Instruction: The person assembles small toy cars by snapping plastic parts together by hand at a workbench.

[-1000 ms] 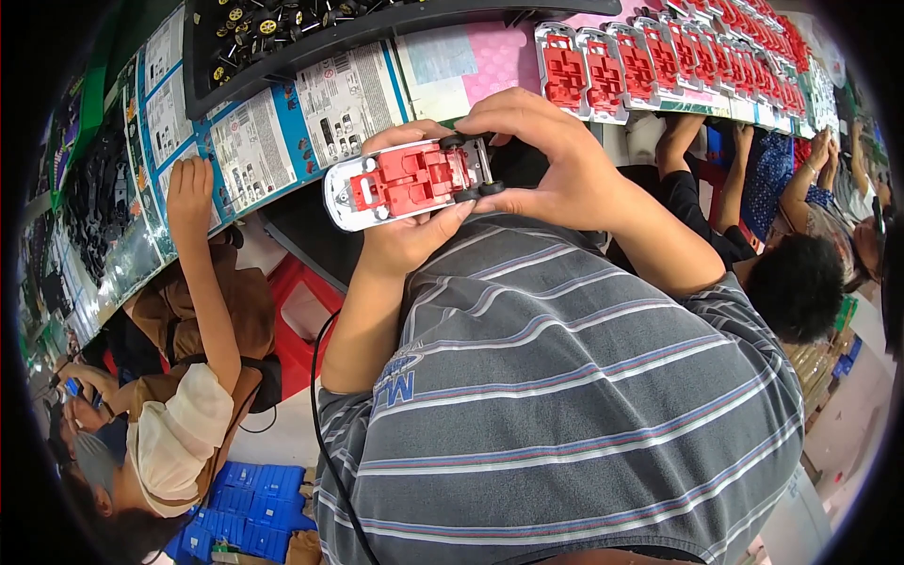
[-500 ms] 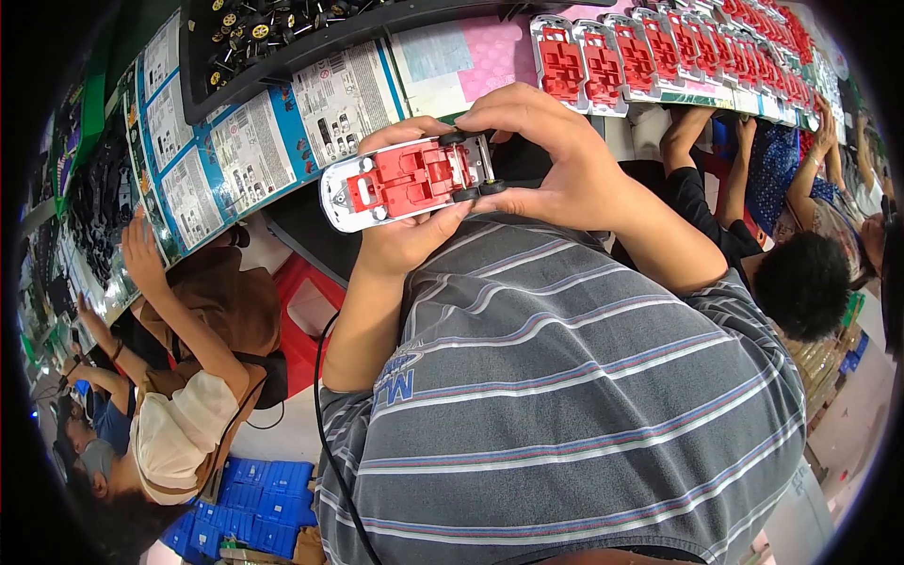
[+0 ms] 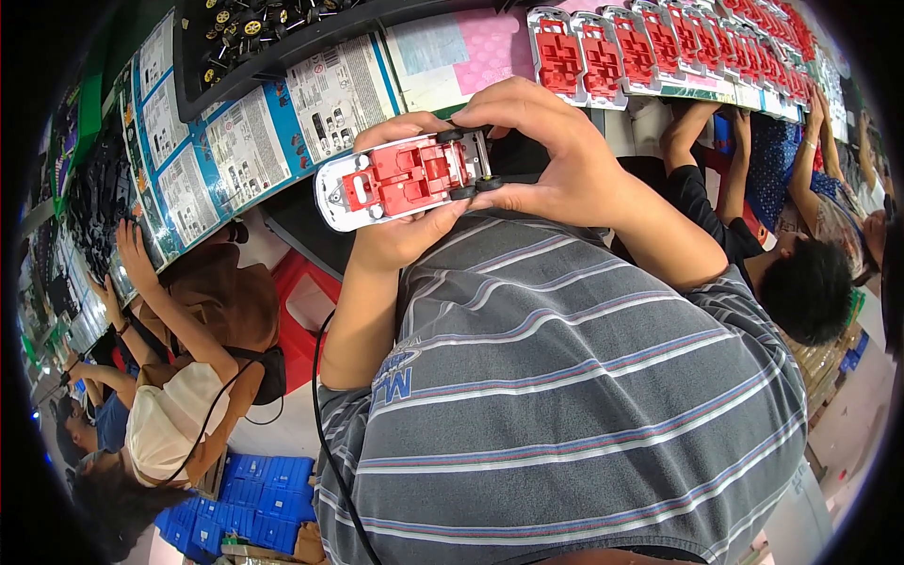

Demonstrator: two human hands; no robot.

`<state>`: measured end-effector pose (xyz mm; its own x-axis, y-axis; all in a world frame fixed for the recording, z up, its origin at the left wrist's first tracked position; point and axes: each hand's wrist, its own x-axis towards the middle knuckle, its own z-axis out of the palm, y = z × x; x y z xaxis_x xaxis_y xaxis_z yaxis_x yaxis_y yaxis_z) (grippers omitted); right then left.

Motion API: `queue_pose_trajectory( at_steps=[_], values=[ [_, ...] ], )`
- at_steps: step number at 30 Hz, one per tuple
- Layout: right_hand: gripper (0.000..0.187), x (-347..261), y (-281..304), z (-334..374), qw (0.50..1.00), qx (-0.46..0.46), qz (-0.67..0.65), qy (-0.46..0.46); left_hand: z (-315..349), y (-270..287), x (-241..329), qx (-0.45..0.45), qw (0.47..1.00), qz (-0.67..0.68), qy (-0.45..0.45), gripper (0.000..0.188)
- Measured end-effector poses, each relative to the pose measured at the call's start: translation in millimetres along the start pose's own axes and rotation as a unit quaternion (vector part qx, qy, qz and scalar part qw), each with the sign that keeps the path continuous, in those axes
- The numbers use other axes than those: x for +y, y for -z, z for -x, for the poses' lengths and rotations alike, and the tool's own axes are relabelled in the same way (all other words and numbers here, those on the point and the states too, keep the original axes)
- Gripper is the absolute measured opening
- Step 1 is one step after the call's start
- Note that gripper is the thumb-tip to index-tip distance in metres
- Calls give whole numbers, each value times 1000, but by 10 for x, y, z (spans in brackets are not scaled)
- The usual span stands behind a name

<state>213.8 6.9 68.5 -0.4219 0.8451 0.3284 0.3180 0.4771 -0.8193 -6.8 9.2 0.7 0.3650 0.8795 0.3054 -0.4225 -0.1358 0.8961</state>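
A toy car body (image 3: 403, 177), white-edged with a red inner part, is held up before my chest with its open side facing me. My left hand (image 3: 407, 237) grips it along the sides, thumb on the near edge and fingers behind the far edge. At the car's right end sit small black wheels (image 3: 462, 192) and a thin metal axle. My right hand (image 3: 576, 162) is curled around that end, its thumb and index finger pinching at the wheels; exactly which part they press is partly hidden by the fingers.
Beyond my hands, a black tray (image 3: 268, 64) of wheel-and-axle sets stands on the printed-sheet-covered table (image 3: 250, 141). Rows of red-and-white car bodies (image 3: 603, 61) lie at the far right. Co-workers sit on both sides, a hand (image 3: 138, 254) reaching the table at left. Blue boxes (image 3: 254, 499) are at lower left.
The toy car and both my hands have shifted very slightly left, with the grip unchanged. At left, the co-worker's arms have moved a little.
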Motion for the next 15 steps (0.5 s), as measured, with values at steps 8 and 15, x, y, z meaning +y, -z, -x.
queue_pose_trajectory(
  at_steps=[8,15],
  values=[
    [69,-16,-4,4,1000,3,3,2,-18,-11,45,10,1000,-3,7,72],
    [68,2,-21,22,1000,6,-1,4,-24,1,17,-2,1000,-8,-10,73]
  ],
)
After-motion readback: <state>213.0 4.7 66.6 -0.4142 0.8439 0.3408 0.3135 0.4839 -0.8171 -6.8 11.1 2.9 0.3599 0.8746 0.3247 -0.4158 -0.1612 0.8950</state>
